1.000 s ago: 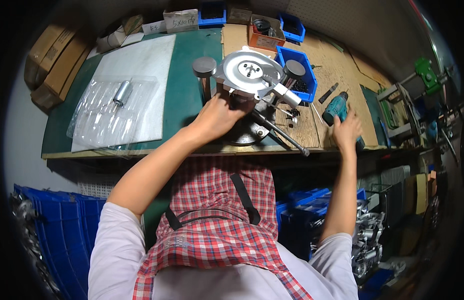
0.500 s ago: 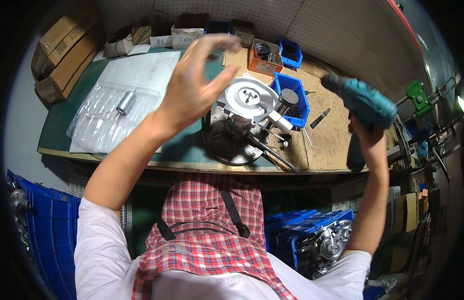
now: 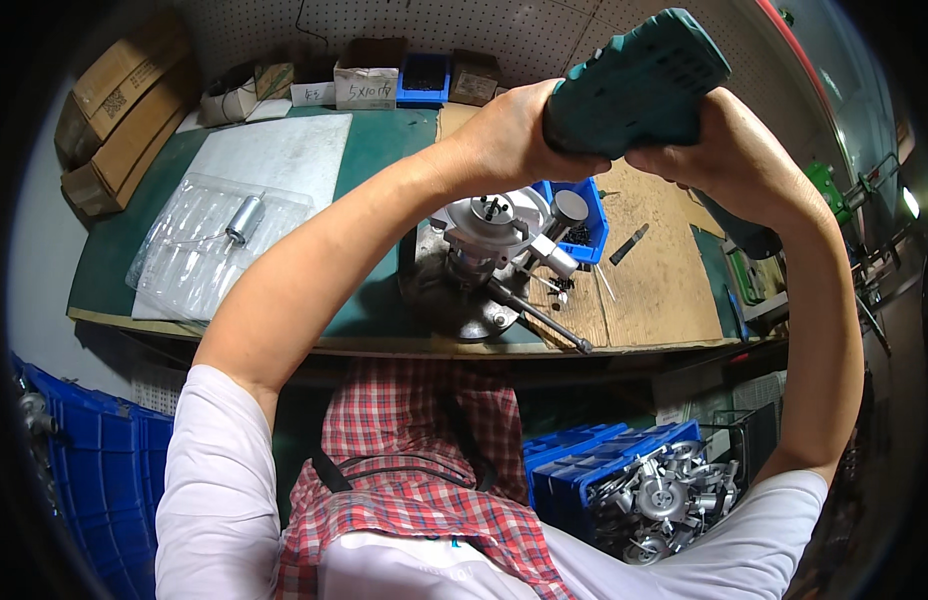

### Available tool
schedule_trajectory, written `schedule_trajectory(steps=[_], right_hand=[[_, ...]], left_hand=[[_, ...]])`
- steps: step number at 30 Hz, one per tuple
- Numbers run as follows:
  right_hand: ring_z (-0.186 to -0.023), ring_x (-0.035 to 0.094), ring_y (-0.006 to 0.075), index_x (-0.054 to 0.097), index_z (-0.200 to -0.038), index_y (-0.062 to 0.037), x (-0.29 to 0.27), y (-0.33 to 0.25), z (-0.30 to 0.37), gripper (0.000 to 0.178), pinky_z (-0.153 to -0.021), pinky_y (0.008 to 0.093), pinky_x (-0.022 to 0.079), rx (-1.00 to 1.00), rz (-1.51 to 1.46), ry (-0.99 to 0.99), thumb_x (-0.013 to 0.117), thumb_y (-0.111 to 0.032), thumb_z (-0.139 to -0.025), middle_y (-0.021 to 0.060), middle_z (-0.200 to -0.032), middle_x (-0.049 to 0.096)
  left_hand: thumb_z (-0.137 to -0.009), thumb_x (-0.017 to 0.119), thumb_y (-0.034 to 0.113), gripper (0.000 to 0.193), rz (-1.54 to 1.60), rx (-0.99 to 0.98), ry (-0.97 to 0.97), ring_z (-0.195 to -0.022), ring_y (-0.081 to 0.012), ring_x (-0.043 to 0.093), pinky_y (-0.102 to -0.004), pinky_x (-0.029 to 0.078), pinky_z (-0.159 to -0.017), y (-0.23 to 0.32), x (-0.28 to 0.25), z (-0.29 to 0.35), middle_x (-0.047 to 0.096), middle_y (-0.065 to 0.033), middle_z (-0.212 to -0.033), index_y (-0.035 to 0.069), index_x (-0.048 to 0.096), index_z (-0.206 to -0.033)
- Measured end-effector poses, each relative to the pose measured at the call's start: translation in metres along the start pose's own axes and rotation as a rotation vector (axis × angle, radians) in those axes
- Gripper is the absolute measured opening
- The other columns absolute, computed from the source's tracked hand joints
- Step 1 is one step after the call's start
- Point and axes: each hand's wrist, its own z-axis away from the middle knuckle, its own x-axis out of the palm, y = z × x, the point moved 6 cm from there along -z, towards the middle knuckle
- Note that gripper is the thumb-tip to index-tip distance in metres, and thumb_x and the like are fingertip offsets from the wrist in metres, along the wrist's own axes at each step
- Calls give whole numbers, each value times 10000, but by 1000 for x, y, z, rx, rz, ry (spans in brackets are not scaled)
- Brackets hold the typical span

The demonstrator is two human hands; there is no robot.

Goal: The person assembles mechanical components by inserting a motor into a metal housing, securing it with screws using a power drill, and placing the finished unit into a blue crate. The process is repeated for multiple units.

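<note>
My right hand [image 3: 729,160] grips a teal cordless drill [image 3: 639,85] held up above the far right of the bench. My left hand [image 3: 519,135] is closed about the drill's front end, its fingers mostly hidden behind the tool. Below the hands, a round silver metal housing [image 3: 524,222] sits on a dark fixture [image 3: 464,300] with a bar handle [image 3: 539,315]. Several small black screws [image 3: 492,207] stand at the housing's centre. Right beside it are a round-topped metal cylinder [image 3: 569,207] and a blue bin [image 3: 594,235] of black screws.
A small silver motor [image 3: 246,218] lies on a clear plastic tray [image 3: 184,260] at left. Cardboard boxes [image 3: 134,120] stand behind it. A dark-handled tool [image 3: 629,244] lies on the cardboard sheet [image 3: 664,280]. A blue crate of metal parts [image 3: 664,495] stands below the bench.
The drill has risen and swung left, from the right side to above the bench's back. My left hand has moved right from above the housing and closed on the drill's front end.
</note>
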Motion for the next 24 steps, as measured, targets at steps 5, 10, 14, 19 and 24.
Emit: schedule_trajectory(steps=[5,10,14,19,24], right_hand=[[-734,669,116,658,-1097,-7,2,-6,-10,432,-699,295,553,2,-11,-75,808,-279,-797,83,-833,691],[-729,681,131,658,-1103,-4,1,-11,-22,437,-701,294,556,-24,37,-98,810,-282,-801,88,-839,696],[-721,690,168,693,-1046,3,-3,-14,-28,359,-679,311,567,-115,22,-66,796,-241,-804,117,-802,700],[-801,706,152,637,-1179,-15,0,-8,-34,525,-735,307,577,-68,52,-111,836,-279,-771,98,-908,717],[-852,705,156,605,-1219,-17,-6,-15,-28,560,-775,314,575,-83,23,-43,836,-257,-768,105,-940,709]], left_hand=[[-728,856,309,570,0,-100,-4,-923,-259,673,-375,531,-879,-7,-1,5,684,-144,-1005,17,601,-1146],[-739,850,318,562,9,-120,73,-933,-256,673,-374,527,-875,-17,-4,5,686,-146,-1012,17,601,-1142],[-768,842,287,520,73,-116,82,-916,-212,669,-351,533,-860,-22,-6,7,690,-123,-993,20,600,-1142],[-806,831,231,447,56,-136,65,-876,-141,664,-305,545,-834,-14,-7,7,694,-80,-953,28,600,-1132],[-797,837,226,444,61,-113,105,-874,-136,659,-305,541,-831,-15,-5,7,693,-77,-948,23,607,-1116]])
